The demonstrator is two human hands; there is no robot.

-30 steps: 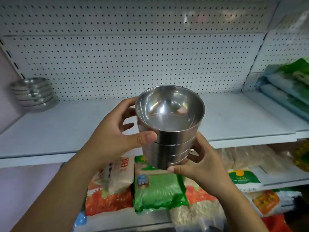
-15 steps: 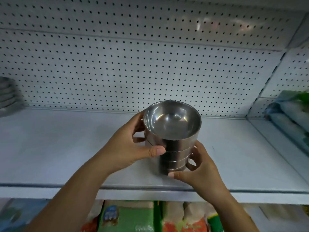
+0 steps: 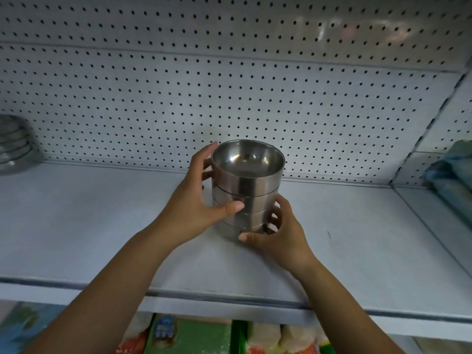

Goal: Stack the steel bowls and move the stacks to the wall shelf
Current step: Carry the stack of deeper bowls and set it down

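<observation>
A stack of several steel bowls [image 3: 251, 190] stands upright over the middle of the white wall shelf [image 3: 89, 226], near its pegboard back. My left hand [image 3: 196, 200] grips the stack's left side, thumb across the front and fingers behind. My right hand [image 3: 278, 233] holds the stack's lower right, thumb along the bottom bowl. Whether the bottom bowl touches the shelf I cannot tell. A second stack of steel bowls [image 3: 14, 146] sits at the shelf's far left, cut off by the frame edge.
A white pegboard [image 3: 229, 98] backs the shelf. Bluish-green packets [image 3: 452, 175] lie at the right end of the shelf. Below the shelf's front edge, green and orange food bags [image 3: 194, 335] fill the lower level.
Both hands have carried the stack of bowls forward and down, from in front of the shelf edge to deep over the shelf near the pegboard. The view has moved closer.
</observation>
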